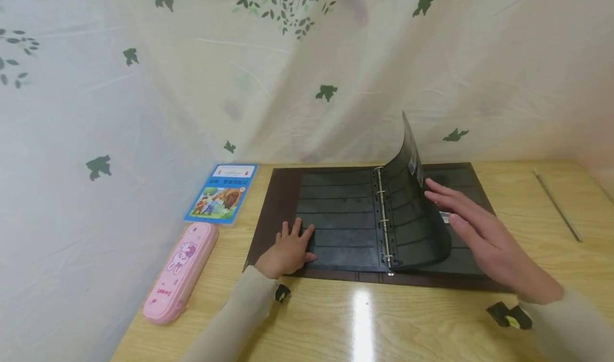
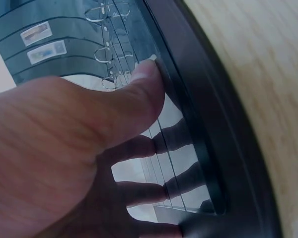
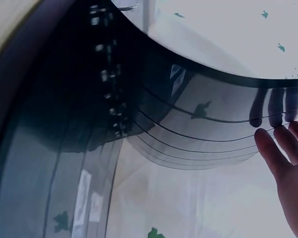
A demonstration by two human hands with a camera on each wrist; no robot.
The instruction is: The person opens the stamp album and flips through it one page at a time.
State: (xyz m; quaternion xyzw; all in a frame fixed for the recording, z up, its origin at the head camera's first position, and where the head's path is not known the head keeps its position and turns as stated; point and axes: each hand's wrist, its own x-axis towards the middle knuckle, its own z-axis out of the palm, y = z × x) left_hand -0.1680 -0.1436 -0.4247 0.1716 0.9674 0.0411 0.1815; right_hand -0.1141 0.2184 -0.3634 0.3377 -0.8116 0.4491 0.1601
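Note:
A dark ring binder album [image 1: 274, 202] lies spread on the table, its black pages crossed by rows of clear pocket strips. On the left page [image 1: 338, 220] rests my left hand [image 1: 286, 249], fingers spread near the lower left corner. One page [image 1: 422, 228] stands up in a curve from the metal rings [image 1: 383, 212]. Against this page's right side, the extended fingers of my right hand [image 1: 486, 239] touch its surface, as the right wrist view also shows. Small stamp-like pieces [image 2: 45, 51] sit in pockets in the left wrist view; their pictures are blurred.
To the album's left lie a blue illustrated booklet [image 1: 221, 194] and a pink pencil case [image 1: 181, 271]. A thin metal rod [image 1: 557, 204] lies on the wooden table [image 1: 326, 324] at the right. Behind hangs a leaf-patterned curtain [image 1: 288, 111].

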